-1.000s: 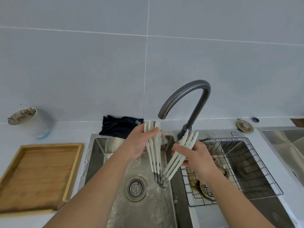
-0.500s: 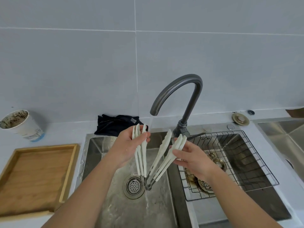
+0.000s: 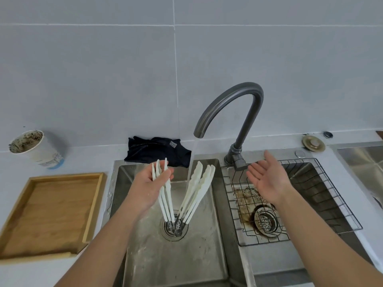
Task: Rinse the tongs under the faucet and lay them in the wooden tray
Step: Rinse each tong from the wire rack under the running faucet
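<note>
1. Nearest are the two bare forearms reaching in over the sink (image 3: 145, 264), a steel basin with its drain (image 3: 174, 228) in the middle.
2. The tongs (image 3: 182, 195) hang over that drain, several white pairs bunched together with their metal hinge ends down and the arms splayed into a V. The left hand (image 3: 149, 186) grasps the left-hand arms, fingers curled round them near the top; the right-hand arms stand free.
3. The right hand (image 3: 267, 179) is released, palm up and fingers spread, well clear of the tongs, over the wire rack (image 3: 323, 177) in the right basin.
4. Water runs from the faucet (image 3: 232, 106) in a thin stream that passes between the two sides of the V, close to the free arms; whether it wets them I cannot tell.
5. I judge the rinsing step to be near its end, with the laying-down not yet done.
6. The wooden tray (image 3: 20, 195) lies on the counter to the left of the sink, with nothing in it. The next move calls for carrying the bunch left over the sink rim and laying it flat.
7. Farther back, a dirty paper cup (image 3: 37, 150) and a dark cloth (image 3: 155, 150) sit by the wall.
</note>
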The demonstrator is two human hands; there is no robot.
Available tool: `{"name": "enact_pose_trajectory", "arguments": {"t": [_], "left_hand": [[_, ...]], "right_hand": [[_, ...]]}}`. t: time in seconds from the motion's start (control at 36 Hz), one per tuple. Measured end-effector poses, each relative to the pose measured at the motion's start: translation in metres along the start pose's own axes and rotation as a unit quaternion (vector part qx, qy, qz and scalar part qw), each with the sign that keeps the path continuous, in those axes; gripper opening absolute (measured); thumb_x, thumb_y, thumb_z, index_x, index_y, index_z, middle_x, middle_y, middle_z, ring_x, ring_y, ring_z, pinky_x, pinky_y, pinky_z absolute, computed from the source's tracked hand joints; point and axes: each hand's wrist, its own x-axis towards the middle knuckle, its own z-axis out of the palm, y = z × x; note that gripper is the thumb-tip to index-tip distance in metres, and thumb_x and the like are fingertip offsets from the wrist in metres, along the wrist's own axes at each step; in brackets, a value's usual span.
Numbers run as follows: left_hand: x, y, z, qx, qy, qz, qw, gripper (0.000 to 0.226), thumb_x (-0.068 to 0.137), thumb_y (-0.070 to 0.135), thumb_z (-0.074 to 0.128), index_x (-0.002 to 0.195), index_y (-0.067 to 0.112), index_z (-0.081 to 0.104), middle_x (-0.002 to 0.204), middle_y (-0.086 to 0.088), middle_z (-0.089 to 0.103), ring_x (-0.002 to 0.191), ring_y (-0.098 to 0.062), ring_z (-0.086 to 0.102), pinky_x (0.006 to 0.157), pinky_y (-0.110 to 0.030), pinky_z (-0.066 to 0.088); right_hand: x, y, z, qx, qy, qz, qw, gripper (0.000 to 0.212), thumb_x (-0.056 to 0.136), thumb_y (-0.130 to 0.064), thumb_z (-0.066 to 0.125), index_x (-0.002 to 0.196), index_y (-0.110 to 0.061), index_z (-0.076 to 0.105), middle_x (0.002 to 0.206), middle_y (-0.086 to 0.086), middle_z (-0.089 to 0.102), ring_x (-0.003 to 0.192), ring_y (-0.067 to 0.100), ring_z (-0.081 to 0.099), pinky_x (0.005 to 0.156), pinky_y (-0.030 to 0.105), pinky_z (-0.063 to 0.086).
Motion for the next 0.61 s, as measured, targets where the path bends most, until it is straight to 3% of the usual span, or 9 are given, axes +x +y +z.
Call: {"name": "enact_pose_trajectory", "arguments": {"t": [0.06, 0.14, 0.31, 0.39, 0.61], "left_hand": [[-0.002, 0.001, -0.002, -0.013, 0.016, -0.002, 1.000, 0.010, 0.083, 0.042, 0.072, 0.092, 0.045, 0.075, 0.096, 0.005, 0.078, 0.095, -0.012, 0.072, 0.101, -0.047, 0.051], [-0.005, 0.001, -0.007, -0.027, 0.027, -0.007, 0.999, 0.021, 0.071, 0.053, 0.070, 0.090, 0.045, 0.075, 0.098, 0.001, 0.077, 0.102, -0.024, 0.070, 0.101, -0.051, 0.051], [-0.012, -0.012, -0.014, -0.062, 0.072, -0.054, 0.994, 0.008, 0.095, 0.021, 0.067, 0.100, 0.021, 0.074, 0.095, -0.006, 0.077, 0.097, -0.028, 0.071, 0.098, -0.046, 0.052], [-0.019, -0.018, -0.017, -0.088, 0.089, -0.068, 0.990, 0.008, 0.097, 0.016, 0.065, 0.102, 0.016, 0.071, 0.092, -0.008, 0.072, 0.091, -0.022, 0.067, 0.087, -0.039, 0.051], [-0.033, -0.019, -0.016, -0.148, 0.135, -0.078, 0.977, 0.006, 0.099, 0.010, 0.061, 0.101, 0.012, 0.066, 0.091, -0.008, 0.070, 0.083, -0.016, 0.067, 0.083, -0.033, 0.051]], "right_hand": [[0.003, -0.001, 0.001, -0.012, 0.005, 0.000, 1.000, 0.074, 0.102, -0.040, 0.051, 0.157, -0.001, 0.018, 0.161, 0.022, 0.030, 0.146, 0.033, 0.035, 0.119, 0.045, 0.035], [0.006, 0.000, -0.001, -0.022, 0.008, 0.002, 1.000, 0.072, 0.102, -0.039, 0.051, 0.157, -0.003, 0.020, 0.162, 0.019, 0.029, 0.147, 0.032, 0.033, 0.119, 0.046, 0.033], [0.008, -0.006, 0.011, -0.028, 0.009, -0.003, 1.000, 0.065, 0.104, -0.035, 0.049, 0.159, -0.015, 0.021, 0.166, 0.011, 0.023, 0.149, 0.027, 0.031, 0.119, 0.044, 0.032], [0.009, -0.012, 0.014, -0.035, 0.013, 0.002, 0.999, 0.062, 0.105, -0.034, 0.047, 0.159, -0.015, 0.023, 0.165, 0.013, 0.025, 0.148, 0.027, 0.034, 0.118, 0.044, 0.033], [0.010, -0.012, 0.004, -0.066, -0.009, 0.019, 0.998, 0.061, 0.106, -0.034, 0.044, 0.160, -0.019, 0.020, 0.167, 0.010, 0.022, 0.149, 0.029, 0.031, 0.120, 0.048, 0.030]]}}
